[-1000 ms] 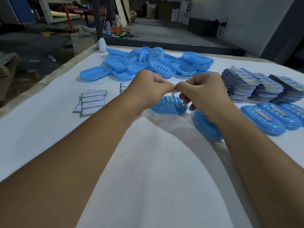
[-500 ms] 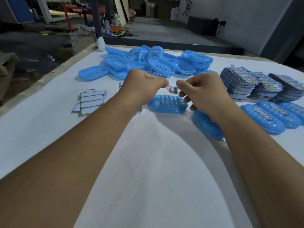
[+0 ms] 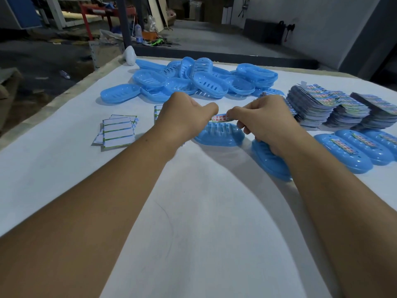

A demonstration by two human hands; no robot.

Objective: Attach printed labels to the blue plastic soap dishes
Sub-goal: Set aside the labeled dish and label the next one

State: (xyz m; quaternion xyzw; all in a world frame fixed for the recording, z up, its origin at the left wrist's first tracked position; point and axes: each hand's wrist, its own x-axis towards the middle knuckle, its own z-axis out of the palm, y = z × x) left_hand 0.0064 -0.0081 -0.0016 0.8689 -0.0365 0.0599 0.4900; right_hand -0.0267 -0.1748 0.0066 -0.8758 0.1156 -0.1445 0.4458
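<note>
Scene: A printed label [image 3: 219,118] is held stretched between two bare hands above a white-covered table [image 3: 204,233] in a dim workshop.

Left hand: The left hand [image 3: 186,117] is closed in a pinch on the label's left end, thumb and forefinger drawn together.

Right hand: The right hand [image 3: 263,119] is pinched on the label's right end; its lower fingers are curled under and hidden, so whether anything else is held cannot be told.

Target dish: A blue soap dish [image 3: 219,134] lies slotted side up just below the label, apart from it.

Stock: A heap of unlabelled dishes [image 3: 193,82] is piled at the far side; label stacks [image 3: 335,108] are set to the right; finished dishes [image 3: 352,151] with labels already on are lined up at the right edge; another dish [image 3: 270,162] lies partly under the right wrist.

Backing: Peeled backing slips [image 3: 118,132] are scattered to the left.

Stage: The label is judged to be ready for lowering onto a dish.

Risk: A crooked or creased label could result if one end is pressed down first. The adhesive could fold onto itself if tension is lost. The slotted face offers little flat surface, so poor sticking could follow.
</note>
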